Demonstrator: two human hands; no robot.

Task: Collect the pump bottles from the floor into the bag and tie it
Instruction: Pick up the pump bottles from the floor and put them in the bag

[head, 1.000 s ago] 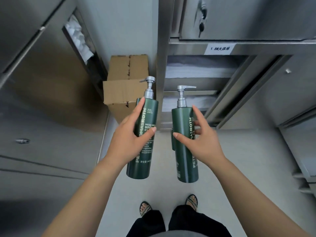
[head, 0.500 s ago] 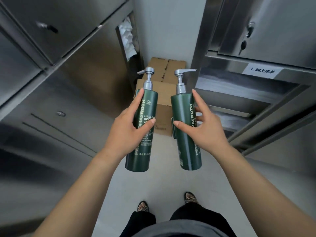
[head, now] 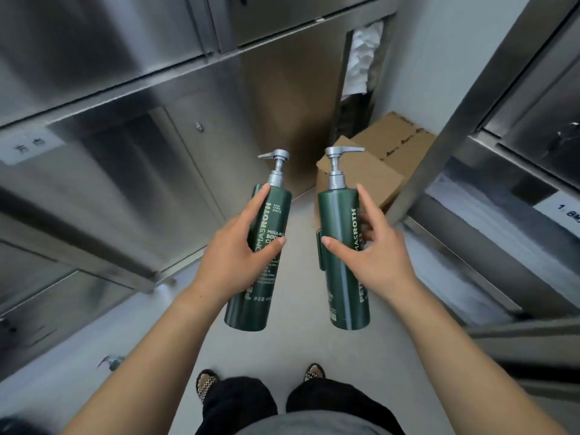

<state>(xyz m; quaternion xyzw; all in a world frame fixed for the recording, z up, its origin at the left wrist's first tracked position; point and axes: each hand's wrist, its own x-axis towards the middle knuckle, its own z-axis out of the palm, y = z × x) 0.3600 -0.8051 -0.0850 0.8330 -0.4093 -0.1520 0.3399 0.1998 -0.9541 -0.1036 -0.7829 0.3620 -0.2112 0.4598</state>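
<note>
- Both bare forearms reach forward from the lower corners, converging slightly.
- Left hand [head: 233, 255] wraps a green pump bottle [head: 260, 252] at mid-body, thumb across the front (index finger stretched up toward the neck).
- Right hand [head: 373, 255] grips a second green pump bottle [head: 340, 262] likewise, thumb across the front, fingers behind.

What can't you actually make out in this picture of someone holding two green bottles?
From the head camera:
- The bag: not in view at all.
- Label of the left bottle: partly covered by the left hand.
- Label of the right bottle: turned sideways, partly behind the right hand.
- Sign on the left cabinet: too blurred to read.
- Shelf tag: cut off by the right edge.
- Object at the floor's left edge: too small and blurred to tell.
</note>
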